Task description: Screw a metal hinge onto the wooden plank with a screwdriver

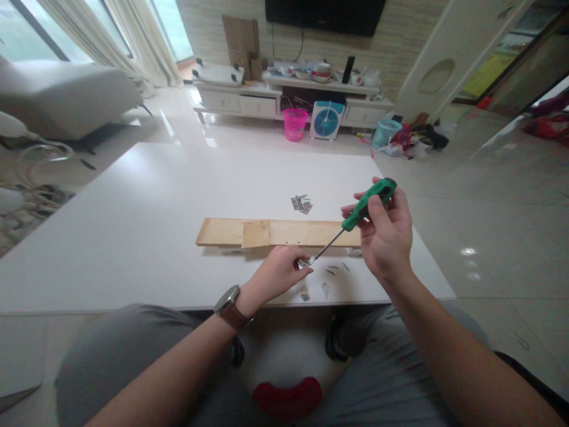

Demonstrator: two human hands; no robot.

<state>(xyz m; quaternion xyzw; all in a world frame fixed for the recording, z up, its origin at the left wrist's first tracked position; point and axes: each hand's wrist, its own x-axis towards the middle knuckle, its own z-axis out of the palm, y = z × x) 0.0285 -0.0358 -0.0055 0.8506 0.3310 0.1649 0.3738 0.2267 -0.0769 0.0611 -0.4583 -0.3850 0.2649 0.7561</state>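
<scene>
My right hand [387,237] grips a screwdriver [370,203] by its green and black handle, the shaft slanting down to the left. Its tip meets a small metal hinge [304,263] pinched between the thumb and fingers of my left hand [284,268]. Fingers partly cover the hinge, so a screw at the tip cannot be made out. Just behind my left hand lies a long wooden board [311,232] with a square wooden piece [256,234] across it. Several loose screws [331,271] rest on the white table right of the hinge.
A pile of metal hinges and screws [302,204] lies beyond the board on the white table [133,237]. Two small stickers [304,293] are near the front edge. Across the floor stand a pink basket [295,124], a blue fan [326,121] and a light-blue basket [386,133].
</scene>
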